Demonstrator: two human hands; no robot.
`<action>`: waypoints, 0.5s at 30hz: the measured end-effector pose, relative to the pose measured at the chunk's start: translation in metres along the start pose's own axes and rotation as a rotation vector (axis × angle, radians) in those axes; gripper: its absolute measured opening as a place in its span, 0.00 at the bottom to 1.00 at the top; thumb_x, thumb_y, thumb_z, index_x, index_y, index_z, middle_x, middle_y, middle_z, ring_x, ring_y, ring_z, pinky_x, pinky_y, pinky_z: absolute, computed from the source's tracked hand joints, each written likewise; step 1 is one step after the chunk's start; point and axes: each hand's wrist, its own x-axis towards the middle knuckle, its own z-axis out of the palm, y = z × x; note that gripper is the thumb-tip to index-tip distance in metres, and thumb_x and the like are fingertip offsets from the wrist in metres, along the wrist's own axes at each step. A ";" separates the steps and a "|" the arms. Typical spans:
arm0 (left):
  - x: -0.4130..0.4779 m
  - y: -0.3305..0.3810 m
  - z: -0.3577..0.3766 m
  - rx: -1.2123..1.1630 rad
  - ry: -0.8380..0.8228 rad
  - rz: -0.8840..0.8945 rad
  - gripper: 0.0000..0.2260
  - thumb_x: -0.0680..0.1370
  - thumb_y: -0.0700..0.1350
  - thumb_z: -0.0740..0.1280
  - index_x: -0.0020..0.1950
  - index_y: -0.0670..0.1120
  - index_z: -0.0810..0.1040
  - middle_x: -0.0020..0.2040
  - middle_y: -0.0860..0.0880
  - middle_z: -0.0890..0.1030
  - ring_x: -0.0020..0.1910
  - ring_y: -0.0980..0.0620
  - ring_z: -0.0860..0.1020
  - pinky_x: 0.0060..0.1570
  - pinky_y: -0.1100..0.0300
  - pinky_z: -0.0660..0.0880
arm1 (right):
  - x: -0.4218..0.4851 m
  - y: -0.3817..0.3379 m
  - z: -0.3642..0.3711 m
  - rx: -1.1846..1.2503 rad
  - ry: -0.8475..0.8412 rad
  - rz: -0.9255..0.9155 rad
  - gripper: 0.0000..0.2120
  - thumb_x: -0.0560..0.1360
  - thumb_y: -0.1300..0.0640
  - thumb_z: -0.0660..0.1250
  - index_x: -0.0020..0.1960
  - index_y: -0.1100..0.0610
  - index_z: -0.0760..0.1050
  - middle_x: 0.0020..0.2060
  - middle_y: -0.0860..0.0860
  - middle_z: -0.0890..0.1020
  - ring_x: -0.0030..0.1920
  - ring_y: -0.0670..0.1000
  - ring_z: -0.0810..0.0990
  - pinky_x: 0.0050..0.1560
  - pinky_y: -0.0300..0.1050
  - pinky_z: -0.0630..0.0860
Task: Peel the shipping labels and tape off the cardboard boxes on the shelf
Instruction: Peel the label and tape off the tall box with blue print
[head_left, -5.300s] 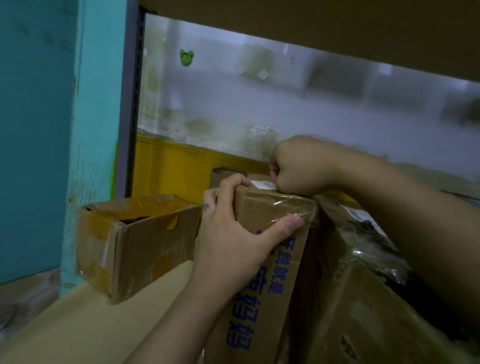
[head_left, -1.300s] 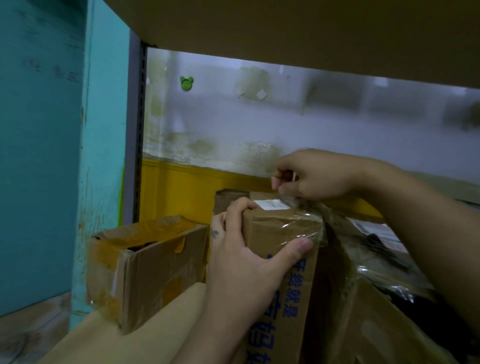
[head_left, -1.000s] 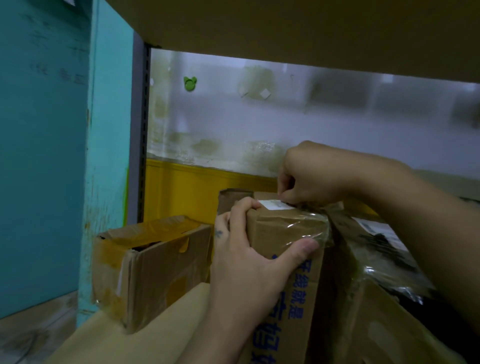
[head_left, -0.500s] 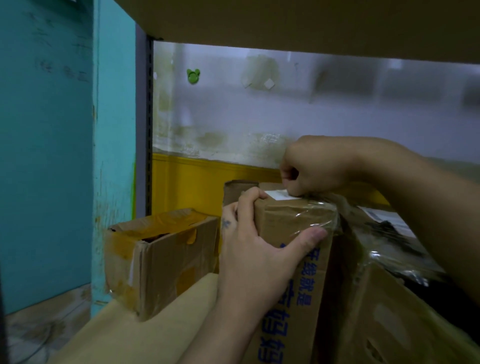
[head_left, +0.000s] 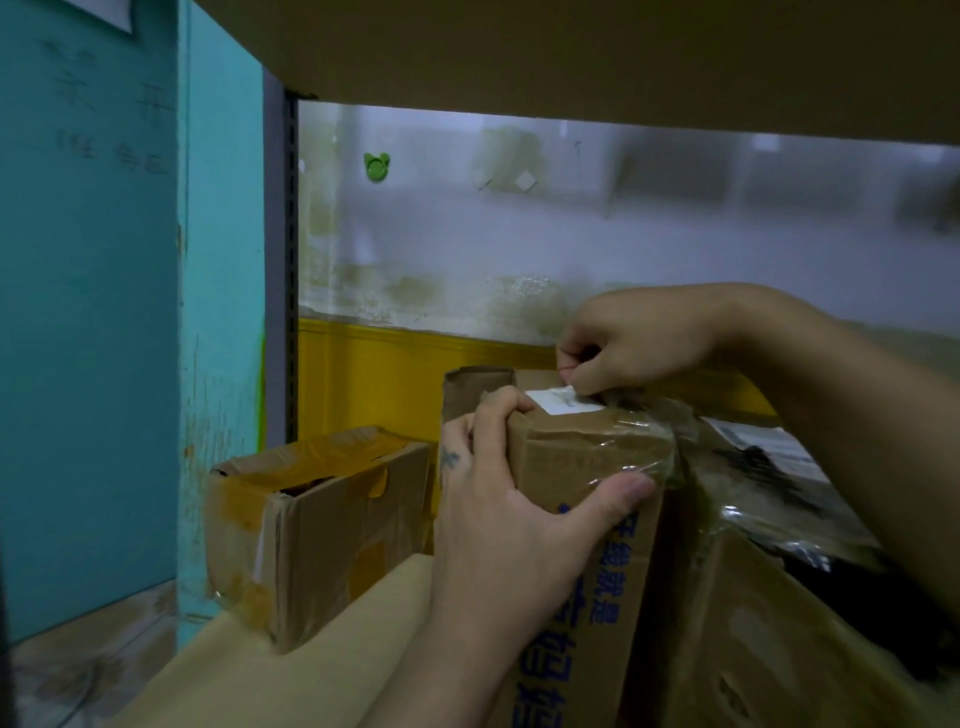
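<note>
left hand (head_left: 498, 499) curled over top corner of printed box (head_left: 587, 467), steadying it at shelf (head_left: 291, 670) front edge | clear tape (head_left: 639, 441) probably slick and clingy | label (head_left: 563, 404) on box top: thin paper, likely tears, best taken by its lifted edge | right hand (head_left: 639, 343) pinching label's far edge

On the shelf (head_left: 311, 670) the left hand (head_left: 498, 514) grips the top corner of an upright cardboard box (head_left: 587, 467) printed in blue. Its fingers curl over the top edge and its thumb presses the clear tape (head_left: 634, 447) across the front, while the right hand (head_left: 639, 338) pinches the far edge of a white label (head_left: 563, 404) stuck on the box's top. To the left, apart from both hands, sits a smaller open box (head_left: 322, 519) patched with yellowish tape, a larger box (head_left: 753, 639) under crumpled clear film stands close on the right, and a green pin (head_left: 376, 167) sticks to the stained wall (head_left: 623, 249) behind.
</note>
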 end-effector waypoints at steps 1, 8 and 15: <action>0.000 0.000 0.000 0.003 -0.001 0.000 0.35 0.56 0.76 0.68 0.59 0.70 0.62 0.57 0.63 0.65 0.57 0.64 0.70 0.50 0.68 0.70 | 0.000 0.001 0.000 0.026 -0.004 0.000 0.07 0.76 0.58 0.65 0.44 0.60 0.79 0.35 0.52 0.80 0.34 0.47 0.77 0.37 0.42 0.75; -0.001 0.003 -0.002 0.019 -0.008 -0.002 0.35 0.55 0.77 0.67 0.59 0.71 0.61 0.58 0.64 0.64 0.57 0.62 0.71 0.54 0.60 0.73 | -0.005 0.010 0.001 0.299 -0.059 -0.014 0.06 0.77 0.62 0.64 0.43 0.59 0.77 0.30 0.50 0.75 0.29 0.45 0.71 0.35 0.42 0.70; 0.006 -0.004 -0.001 -0.013 0.017 -0.047 0.35 0.55 0.77 0.67 0.58 0.70 0.62 0.57 0.64 0.65 0.55 0.65 0.69 0.47 0.70 0.67 | -0.004 0.022 0.007 0.501 0.049 -0.012 0.04 0.76 0.65 0.64 0.45 0.60 0.76 0.31 0.51 0.75 0.28 0.46 0.73 0.31 0.42 0.70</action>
